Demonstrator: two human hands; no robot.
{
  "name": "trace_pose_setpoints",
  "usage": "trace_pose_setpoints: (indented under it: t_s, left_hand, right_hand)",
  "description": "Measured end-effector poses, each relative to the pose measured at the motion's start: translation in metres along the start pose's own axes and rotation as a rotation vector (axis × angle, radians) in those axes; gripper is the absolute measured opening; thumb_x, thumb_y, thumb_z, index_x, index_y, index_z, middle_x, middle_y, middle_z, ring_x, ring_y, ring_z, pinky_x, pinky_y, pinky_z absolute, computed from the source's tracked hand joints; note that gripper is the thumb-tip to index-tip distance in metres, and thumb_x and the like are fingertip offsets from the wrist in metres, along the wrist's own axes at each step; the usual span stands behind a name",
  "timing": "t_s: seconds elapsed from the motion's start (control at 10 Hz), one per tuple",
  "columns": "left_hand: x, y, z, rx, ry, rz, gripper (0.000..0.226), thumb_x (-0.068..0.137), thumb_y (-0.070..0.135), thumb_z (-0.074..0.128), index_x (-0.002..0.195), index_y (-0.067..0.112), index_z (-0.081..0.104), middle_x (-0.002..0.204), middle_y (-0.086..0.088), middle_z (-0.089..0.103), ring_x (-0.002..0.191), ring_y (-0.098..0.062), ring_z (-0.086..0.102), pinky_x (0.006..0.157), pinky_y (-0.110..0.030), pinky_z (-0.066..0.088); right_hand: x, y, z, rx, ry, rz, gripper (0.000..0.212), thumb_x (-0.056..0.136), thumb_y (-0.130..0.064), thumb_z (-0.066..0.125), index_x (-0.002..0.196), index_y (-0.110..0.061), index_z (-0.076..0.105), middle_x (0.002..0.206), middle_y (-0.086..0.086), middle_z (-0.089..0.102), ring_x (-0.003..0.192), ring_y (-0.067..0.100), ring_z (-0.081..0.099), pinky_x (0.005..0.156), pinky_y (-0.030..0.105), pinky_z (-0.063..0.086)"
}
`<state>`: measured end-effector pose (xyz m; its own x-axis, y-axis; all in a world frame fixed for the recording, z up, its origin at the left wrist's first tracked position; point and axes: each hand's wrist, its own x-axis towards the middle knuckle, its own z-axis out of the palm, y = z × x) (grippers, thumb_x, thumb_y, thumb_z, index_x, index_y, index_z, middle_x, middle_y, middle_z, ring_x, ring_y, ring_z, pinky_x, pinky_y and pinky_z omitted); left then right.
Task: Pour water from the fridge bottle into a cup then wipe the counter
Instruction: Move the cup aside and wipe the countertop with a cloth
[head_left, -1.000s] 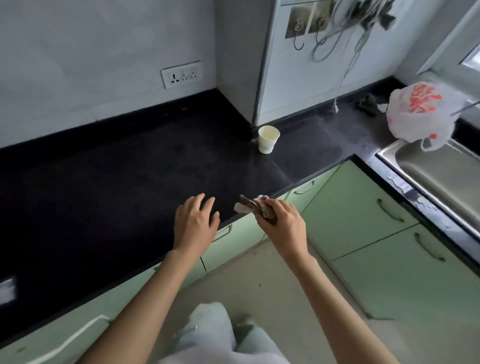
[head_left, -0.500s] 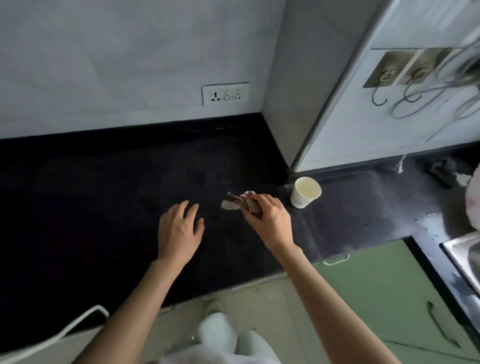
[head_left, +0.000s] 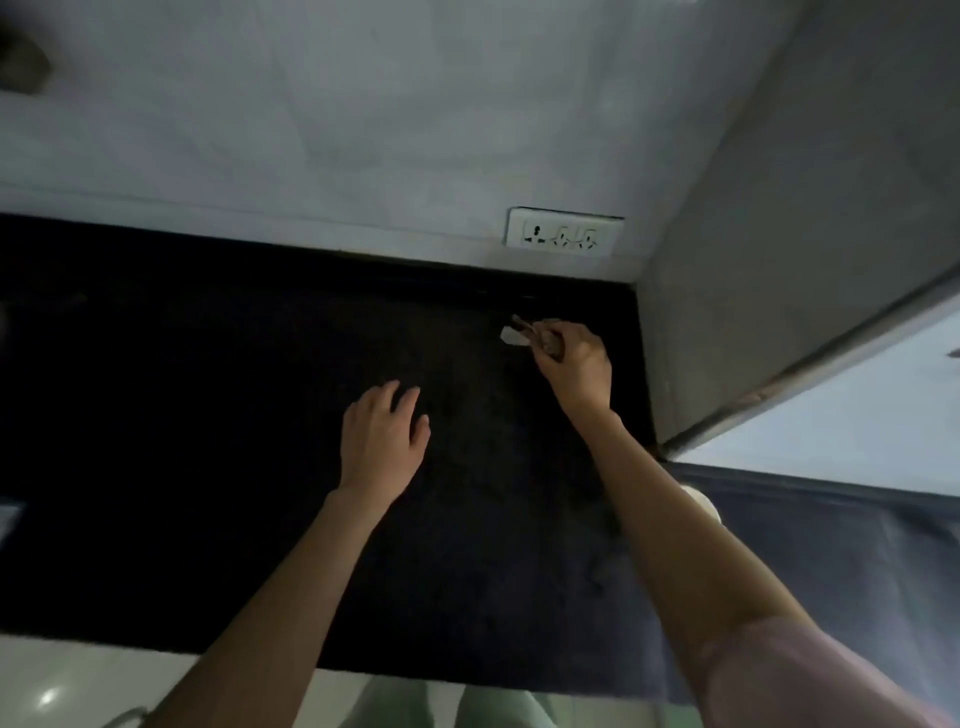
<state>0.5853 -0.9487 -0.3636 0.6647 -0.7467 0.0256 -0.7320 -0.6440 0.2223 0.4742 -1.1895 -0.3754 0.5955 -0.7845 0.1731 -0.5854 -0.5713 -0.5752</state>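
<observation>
A person leans over a dark stone counter (head_left: 260, 415), both bare arms reaching forward. The right hand (head_left: 574, 364) is closed around a small bunched cloth (head_left: 530, 335), brown with a pale corner sticking out past the fingertips. The wad sits low over the counter near its back corner, just below a white wall socket (head_left: 563, 235); whether it touches the surface cannot be told. The left hand (head_left: 382, 439) is beside and nearer the body than the gripping hand, empty, fingers loosely spread, palm down over the counter; contact is unclear. Behind the right forearm, only a sliver of a pale cup (head_left: 704, 501) peeks out, well back from the cloth. The cloth looks light, soft and limp, so it likely crumples and gives no stiffness; a pinch at one end probably lets the rest trail. Spreading it under a flat palm should wipe more surface. The stone looks smooth, so the cloth should slide easily.
</observation>
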Motion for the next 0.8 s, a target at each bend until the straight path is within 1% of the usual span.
trace_pose_setpoints:
  t_s: [0.1,0.2,0.3,0.4,0.5,0.6,0.7,0.8]
  left_hand:
    - [0.008,0.008,0.004,-0.003,-0.013,-0.073,0.043,0.094,0.034,0.054,0.131,0.013,0.056,0.134,-0.013,0.057,0.123,-0.029,0.054,0.099,-0.046,0.047]
    - [0.010,0.016,0.007,0.008,-0.031,-0.122,0.042,0.094,0.033,0.054,0.131,0.013,0.057,0.134,-0.012,0.057,0.124,-0.029,0.053,0.099,-0.046,0.047]
    - [0.006,0.017,0.004,0.023,-0.032,-0.155,0.042,0.094,0.033,0.054,0.131,0.013,0.057,0.134,-0.011,0.057,0.123,-0.029,0.054,0.099,-0.047,0.046]
    - [-0.002,0.015,-0.010,0.045,-0.014,-0.227,0.042,0.095,0.033,0.053,0.132,0.014,0.056,0.135,-0.011,0.056,0.125,-0.029,0.052,0.101,-0.047,0.044]
    - [-0.019,0.010,-0.027,0.076,0.020,-0.323,0.045,0.097,0.035,0.048,0.137,0.017,0.050,0.141,-0.009,0.051,0.131,-0.026,0.047,0.106,-0.044,0.040]
    - [-0.050,0.005,-0.037,0.086,0.044,-0.448,0.046,0.098,0.038,0.042,0.141,0.021,0.043,0.146,-0.005,0.045,0.136,-0.023,0.041,0.111,-0.043,0.036]
    - [-0.102,0.001,-0.034,0.065,0.076,-0.594,0.046,0.098,0.038,0.044,0.140,0.020,0.046,0.145,-0.007,0.047,0.135,-0.025,0.042,0.110,-0.044,0.036]
    - [-0.163,-0.003,-0.024,0.009,0.155,-0.752,0.043,0.095,0.032,0.053,0.134,0.013,0.055,0.138,-0.012,0.054,0.127,-0.033,0.050,0.104,-0.049,0.042]
  right_hand:
    - [0.018,0.012,0.018,0.009,-0.070,0.008,0.035,0.083,-0.029,0.070,0.117,-0.022,0.064,0.111,0.004,0.064,0.099,0.026,0.061,0.079,0.039,0.054]
    - [0.028,0.022,0.032,-0.102,-0.247,0.075,0.042,0.084,-0.039,0.066,0.122,-0.021,0.061,0.120,0.007,0.059,0.111,0.030,0.054,0.086,0.040,0.047]
    - [0.024,0.022,0.033,-0.168,-0.290,0.043,0.047,0.082,-0.042,0.066,0.123,-0.019,0.059,0.126,0.007,0.055,0.120,0.031,0.046,0.095,0.043,0.039]
    - [0.022,0.012,0.024,-0.168,-0.233,-0.094,0.047,0.081,-0.039,0.067,0.120,-0.014,0.060,0.129,0.011,0.053,0.132,0.034,0.037,0.108,0.051,0.031]
    - [0.019,-0.013,0.013,-0.194,-0.304,-0.239,0.051,0.089,-0.039,0.059,0.132,-0.013,0.052,0.143,0.013,0.043,0.141,0.033,0.026,0.116,0.048,0.019]
    - [-0.004,-0.047,0.009,-0.147,-0.305,-0.413,0.049,0.093,-0.036,0.057,0.133,-0.009,0.052,0.142,0.016,0.046,0.139,0.035,0.031,0.115,0.049,0.024]
    - [-0.047,-0.076,0.019,-0.095,-0.314,-0.589,0.047,0.093,-0.033,0.058,0.131,-0.006,0.054,0.137,0.018,0.052,0.134,0.037,0.039,0.112,0.050,0.032]
    - [-0.101,-0.094,0.026,-0.055,-0.455,-0.684,0.048,0.096,-0.035,0.052,0.137,-0.010,0.049,0.142,0.012,0.048,0.139,0.031,0.034,0.116,0.046,0.027]
